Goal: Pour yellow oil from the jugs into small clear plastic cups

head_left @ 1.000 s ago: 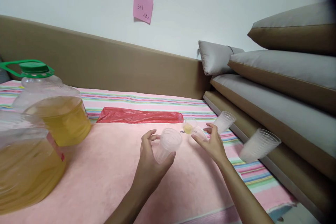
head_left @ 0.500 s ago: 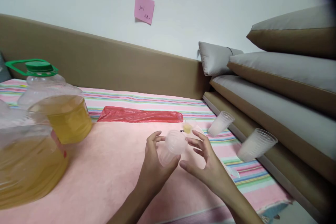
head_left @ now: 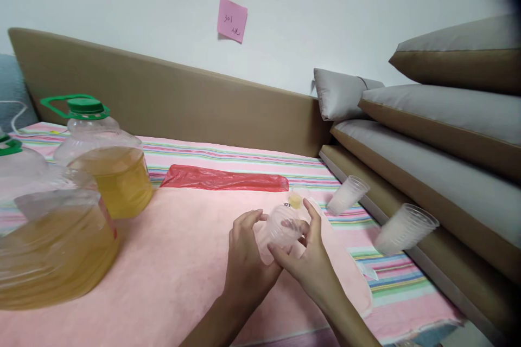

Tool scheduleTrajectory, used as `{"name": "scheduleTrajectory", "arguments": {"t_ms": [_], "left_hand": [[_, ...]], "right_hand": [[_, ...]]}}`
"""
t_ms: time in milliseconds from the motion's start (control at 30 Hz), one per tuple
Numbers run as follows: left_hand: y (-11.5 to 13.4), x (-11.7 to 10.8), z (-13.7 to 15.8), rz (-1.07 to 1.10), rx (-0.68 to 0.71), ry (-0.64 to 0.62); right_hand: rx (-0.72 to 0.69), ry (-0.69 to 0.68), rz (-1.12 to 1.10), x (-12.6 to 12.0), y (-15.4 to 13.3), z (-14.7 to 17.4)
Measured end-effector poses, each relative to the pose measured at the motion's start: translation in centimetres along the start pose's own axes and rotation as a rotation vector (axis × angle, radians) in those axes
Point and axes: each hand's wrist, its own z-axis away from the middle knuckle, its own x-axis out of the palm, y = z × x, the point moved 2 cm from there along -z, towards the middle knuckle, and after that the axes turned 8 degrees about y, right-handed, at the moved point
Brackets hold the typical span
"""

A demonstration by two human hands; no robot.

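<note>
A translucent ribbed plastic cup point(head_left: 281, 226) is held between my two hands over the pink cloth point(head_left: 179, 260), tilted. My left hand point(head_left: 249, 252) curls round its left side, with the thumb beneath. On the right, my right hand point(head_left: 305, 249) grips the cup with its thumb low in front and its fingers at the far side. Whether this is one cup or a few nested ones, I cannot tell. Just beyond my fingers lies a small clear piece with a yellowish patch point(head_left: 295, 201), partly hidden, beside dark print on the cloth.
Two big jugs of yellow liquid stand left, a near jug point(head_left: 52, 249) and a green-capped jug point(head_left: 118, 173). A red plastic bag point(head_left: 223, 179) lies flat behind. Rightward, a smaller cup stack point(head_left: 348, 195) and a larger cup stack point(head_left: 405, 230) lean near piled cushions point(head_left: 439, 152).
My right hand has closed in on the cup, its thumb and fingers now touching it. The cup has tipped further towards the right hand. The view has shifted slightly to the left.
</note>
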Motion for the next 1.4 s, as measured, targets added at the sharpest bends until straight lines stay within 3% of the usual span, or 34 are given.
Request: {"name": "scheduleTrajectory", "arguments": {"t_ms": [133, 233, 367, 533, 700, 967, 1400], "left_hand": [[0.0, 0.0, 0.0, 0.005, 0.014, -0.029], [-0.2, -0.1, 0.1, -0.018, 0.056, -0.051], [-0.3, -0.6, -0.2, -0.04, 0.079, -0.047], [0.0, -0.9, -0.6, -0.021, 0.094, -0.072], [-0.1, -0.6, -0.6, -0.018, 0.116, -0.178], [-0.6, -0.7, -0.6, 0.019, 0.031, -0.233], [-0.8, -0.3, -0.6, -0.029, 0.081, -0.212]], "right_hand": [[-0.072, 0.063, 0.042, -0.4, -0.2, -0.2], [-0.129, 0.13, 0.096, -2.1, 0.0, -1.7], [-0.179, 0.314, 0.139, -7.1, 0.7, -5.1], [-0.13, 0.479, 0.355, -14.2, 2.8, -9.3], [0.0, 0.587, 0.533, -18.3, 6.5, -11.5], [0.096, 0.588, 0.643, -19.2, 11.1, -11.8], [0.103, 0.591, 0.666, -19.0, 12.7, -11.7]]}}
